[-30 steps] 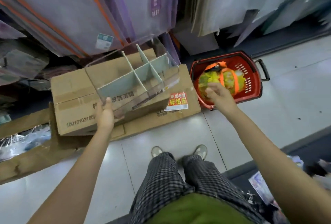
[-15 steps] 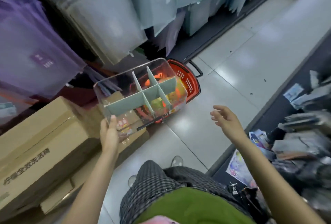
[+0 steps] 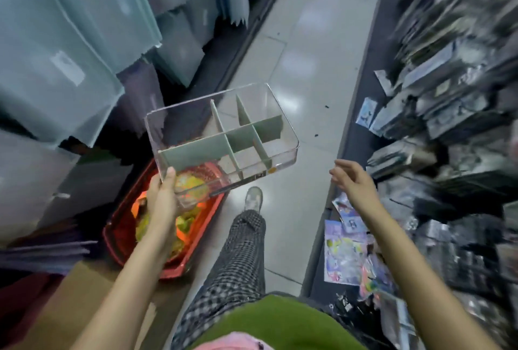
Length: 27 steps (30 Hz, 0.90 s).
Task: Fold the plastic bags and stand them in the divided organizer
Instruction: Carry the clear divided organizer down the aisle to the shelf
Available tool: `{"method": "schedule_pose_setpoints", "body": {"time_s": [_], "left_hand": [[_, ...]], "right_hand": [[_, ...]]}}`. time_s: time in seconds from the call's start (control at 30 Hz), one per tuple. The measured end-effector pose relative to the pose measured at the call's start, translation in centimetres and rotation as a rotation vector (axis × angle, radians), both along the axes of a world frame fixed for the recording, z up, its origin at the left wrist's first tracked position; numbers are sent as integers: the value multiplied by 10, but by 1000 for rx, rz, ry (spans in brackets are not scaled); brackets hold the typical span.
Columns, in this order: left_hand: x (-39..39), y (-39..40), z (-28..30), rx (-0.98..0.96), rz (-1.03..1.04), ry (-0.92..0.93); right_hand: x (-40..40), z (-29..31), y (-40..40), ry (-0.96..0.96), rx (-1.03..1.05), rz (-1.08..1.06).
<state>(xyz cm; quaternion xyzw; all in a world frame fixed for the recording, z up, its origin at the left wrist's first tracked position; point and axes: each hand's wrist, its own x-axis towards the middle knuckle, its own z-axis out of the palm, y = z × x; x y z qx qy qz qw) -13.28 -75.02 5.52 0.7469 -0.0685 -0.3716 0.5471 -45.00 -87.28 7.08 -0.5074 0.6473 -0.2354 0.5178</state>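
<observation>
Here the left hand (image 3: 164, 201) grips the near left corner of the clear organizer (image 3: 221, 139), thumb on the rim, holding it in the air above the red basket (image 3: 123, 240) on the floor; its green dividers (image 3: 224, 142) stand in place and every compartment looks bare; the right hand (image 3: 351, 181) hangs open and holds nothing, near the cluttered shelf (image 3: 448, 153) on that side; the yellow and orange bags (image 3: 185, 220) lie bunched in the basket, none folded yet; the sound course, I judge, is to set the organizer down level somewhere firm, keeping the dividers upright, so both hands are free to fold.
</observation>
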Motion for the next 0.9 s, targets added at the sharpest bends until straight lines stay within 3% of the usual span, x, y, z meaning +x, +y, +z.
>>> {"method": "schedule_pose_setpoints", "body": {"time_s": [0.33, 0.63, 0.9], "left_hand": [[31, -268, -13, 32, -216, -65], [12, -529, -19, 37, -446, -60], [-23, -748, -5, 21, -470, -79]], "right_hand": [[8, 12, -230, 44, 8, -109], [-35, 0, -400, 54, 40, -275], [-77, -10, -613, 21, 67, -296]]}}
